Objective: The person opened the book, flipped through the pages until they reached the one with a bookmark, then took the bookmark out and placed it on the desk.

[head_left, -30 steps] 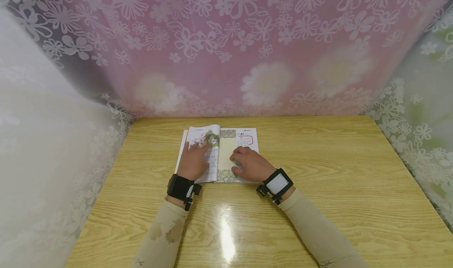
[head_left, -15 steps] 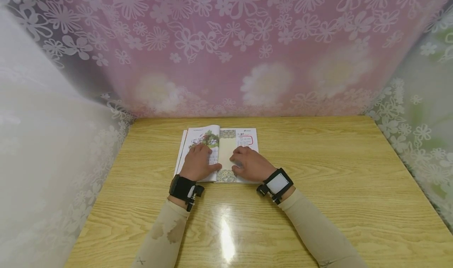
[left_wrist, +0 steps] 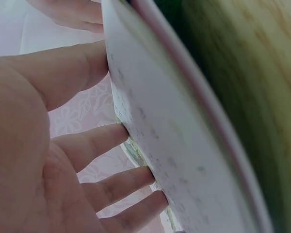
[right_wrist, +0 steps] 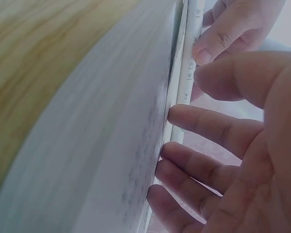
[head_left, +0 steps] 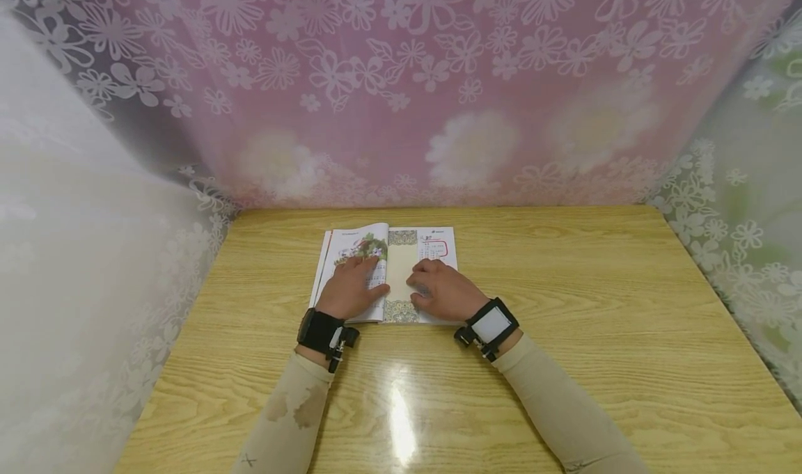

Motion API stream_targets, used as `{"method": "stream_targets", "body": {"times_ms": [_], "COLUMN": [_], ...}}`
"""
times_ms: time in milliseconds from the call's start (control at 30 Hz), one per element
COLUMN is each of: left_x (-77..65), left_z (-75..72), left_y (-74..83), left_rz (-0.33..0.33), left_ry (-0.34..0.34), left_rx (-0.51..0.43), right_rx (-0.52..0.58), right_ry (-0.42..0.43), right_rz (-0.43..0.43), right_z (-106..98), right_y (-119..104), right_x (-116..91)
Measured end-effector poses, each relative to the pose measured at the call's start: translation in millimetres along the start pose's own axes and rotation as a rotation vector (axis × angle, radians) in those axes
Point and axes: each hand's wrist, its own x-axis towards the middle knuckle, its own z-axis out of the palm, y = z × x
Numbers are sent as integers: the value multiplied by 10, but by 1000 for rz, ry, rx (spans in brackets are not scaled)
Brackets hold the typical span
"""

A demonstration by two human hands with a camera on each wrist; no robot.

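An open book point(head_left: 442, 234) lies near the far edge of the wooden table. Its left page carries a colourful picture point(head_left: 370, 244) above lines of print. Beside the fold, on the right-hand side, runs a cream strip point(head_left: 402, 269) with patterned ends. My left hand point(head_left: 347, 290) presses the left page, its thumb by the fold and its fingers spread below the picture. In the left wrist view, these fingertips touch the page point(left_wrist: 155, 97). My right hand point(head_left: 447, 293) rests its fingertips on the right side. The right wrist view has them against the paper point(right_wrist: 111, 126), loosely bent, pinching nothing.
The wooden table point(head_left: 583, 279) extends around the book, with a glare spot near the front. A pink flowered curtain point(head_left: 388, 147) hangs behind it. Pale flowered sheets stand at left and right. Each wrist wears a black strapped camera.
My left hand slid from the outer part of the left page toward the fold, then shifted slightly back. The curved left page lies a little lower. My right hand stays in place.
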Motion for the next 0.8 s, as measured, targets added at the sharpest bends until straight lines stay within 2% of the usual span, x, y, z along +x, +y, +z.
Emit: {"method": "stream_targets", "body": {"times_ms": [333,533,667,800], "left_x": [-12,1,8,11], "left_z": [0,6,3,-3], "left_y": [11,12,12,16], "left_rz": [-4,10,-10,-30], "left_ry": [8,26,7,-10], "left_rx": [-3,8,1,10], "right_rx": [-3,-7,-58,-74], "right_ry": [38,-59,-130,-158], "right_rz": [-22,-2,10,-7], "right_z": [4,-1,27,38], "right_y": [-68,-170,-200,-206], "right_x": [29,19,-8,-29]}}
